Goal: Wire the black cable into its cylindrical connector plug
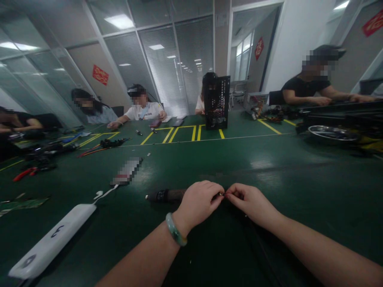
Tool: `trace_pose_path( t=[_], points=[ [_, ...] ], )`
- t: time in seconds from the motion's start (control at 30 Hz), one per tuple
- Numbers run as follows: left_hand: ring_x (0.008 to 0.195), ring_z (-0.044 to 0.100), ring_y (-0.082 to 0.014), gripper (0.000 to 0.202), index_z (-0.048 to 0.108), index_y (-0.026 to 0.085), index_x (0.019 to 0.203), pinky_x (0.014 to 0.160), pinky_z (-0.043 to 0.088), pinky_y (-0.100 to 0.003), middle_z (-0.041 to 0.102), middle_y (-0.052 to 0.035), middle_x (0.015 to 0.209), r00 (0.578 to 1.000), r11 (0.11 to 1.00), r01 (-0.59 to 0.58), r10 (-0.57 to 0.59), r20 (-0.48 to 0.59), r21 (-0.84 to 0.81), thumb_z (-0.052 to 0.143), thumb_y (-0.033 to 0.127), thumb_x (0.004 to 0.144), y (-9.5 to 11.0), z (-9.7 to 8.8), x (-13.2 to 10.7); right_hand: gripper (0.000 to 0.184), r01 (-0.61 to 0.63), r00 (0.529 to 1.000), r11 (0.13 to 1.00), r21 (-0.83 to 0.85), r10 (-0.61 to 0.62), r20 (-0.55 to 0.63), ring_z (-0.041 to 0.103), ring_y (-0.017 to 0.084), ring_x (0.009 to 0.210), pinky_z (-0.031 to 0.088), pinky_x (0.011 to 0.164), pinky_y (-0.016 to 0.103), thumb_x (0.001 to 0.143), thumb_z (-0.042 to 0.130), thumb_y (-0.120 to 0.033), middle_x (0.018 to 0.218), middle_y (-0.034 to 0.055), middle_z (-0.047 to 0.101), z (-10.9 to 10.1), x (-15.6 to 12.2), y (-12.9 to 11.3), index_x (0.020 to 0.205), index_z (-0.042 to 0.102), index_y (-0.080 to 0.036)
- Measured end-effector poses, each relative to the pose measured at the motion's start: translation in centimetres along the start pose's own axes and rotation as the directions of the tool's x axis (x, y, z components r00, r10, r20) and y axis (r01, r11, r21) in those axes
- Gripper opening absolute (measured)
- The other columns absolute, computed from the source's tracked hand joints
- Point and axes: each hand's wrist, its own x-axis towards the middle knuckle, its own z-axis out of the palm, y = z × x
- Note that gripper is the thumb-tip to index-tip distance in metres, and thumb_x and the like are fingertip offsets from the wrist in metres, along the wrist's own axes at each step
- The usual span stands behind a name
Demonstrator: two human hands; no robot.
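Observation:
My left hand (201, 199), with a green bangle on its wrist, pinches at a tiny dark piece (222, 194) that has a brassy spot. Thumb and finger of my right hand (247, 201) are closed at the same spot, their tips almost meeting the left ones. What exactly lies between the fingertips is too small to name. Beside and partly behind my left hand lies a dark barrel-shaped tool (160, 195) with a silver tip pointing left. A thin black cable (260, 245) runs below my right hand toward the front of the table.
On the green table (191, 163), a white power strip (55, 239) lies at left, its cable leading to a phone (128, 170). A green circuit board (22, 203), wires and parts lie far left. A black computer case (217, 103) stands opposite; more hardware (338, 127) sits right. Several people work around.

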Motion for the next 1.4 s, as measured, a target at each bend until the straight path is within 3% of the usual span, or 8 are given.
trace_pose_path(
  t=[0.6,1.03,1.27,1.4],
  points=[
    [0.088,0.058,-0.0176,0.011,0.061,0.023,0.097,0.078,0.045,-0.033,0.065,0.0013,0.093,0.999,0.999,0.032,-0.032,-0.043,-0.009,0.059,0.025,0.086,0.24,0.18,0.1,0.016,-0.031,0.999,0.999,0.025,0.03,0.037,0.059,0.014,0.072,0.04,0.062,0.023,0.088,0.054,-0.031,0.076,-0.0015,0.065,-0.2,-0.11,-0.19,0.082,0.064,-0.02],
    [0.086,0.058,-0.0187,0.015,0.058,0.023,0.1,0.077,0.045,-0.034,0.064,-0.0001,0.093,0.998,0.998,0.052,-0.05,-0.039,0.037,0.059,0.027,0.086,-0.01,0.34,0.05,0.016,-0.065,0.998,0.995,0.074,0.063,0.025,0.055,0.013,0.063,0.038,0.055,0.021,0.088,0.053,-0.031,0.069,-0.0025,0.059,0.04,0.0,-0.01,0.08,0.06,-0.018],
    [0.093,0.059,-0.0178,0.018,0.058,0.024,0.103,0.084,0.046,-0.035,0.065,0.0008,0.099,0.999,0.999,0.031,-0.03,-0.037,0.011,0.057,0.022,0.085,0.21,0.08,-0.02,0.015,-0.052,0.998,0.996,0.079,0.049,0.038,0.056,0.013,0.065,0.039,0.057,0.022,0.087,0.054,-0.03,0.072,-0.002,0.061,-0.13,0.01,-0.21,0.08,0.062,-0.019],
    [0.101,0.058,-0.0194,0.023,0.057,0.022,0.105,0.09,0.046,-0.036,0.062,-0.0026,0.112,0.997,0.998,0.05,-0.048,-0.061,0.025,0.055,0.018,0.082,0.51,0.12,-0.14,0.017,-0.041,0.999,0.995,0.089,0.039,0.025,0.056,0.013,0.066,0.039,0.057,0.022,0.087,0.054,-0.032,0.073,-0.002,0.062,0.06,0.08,0.12,0.08,0.062,-0.019]
  ],
)
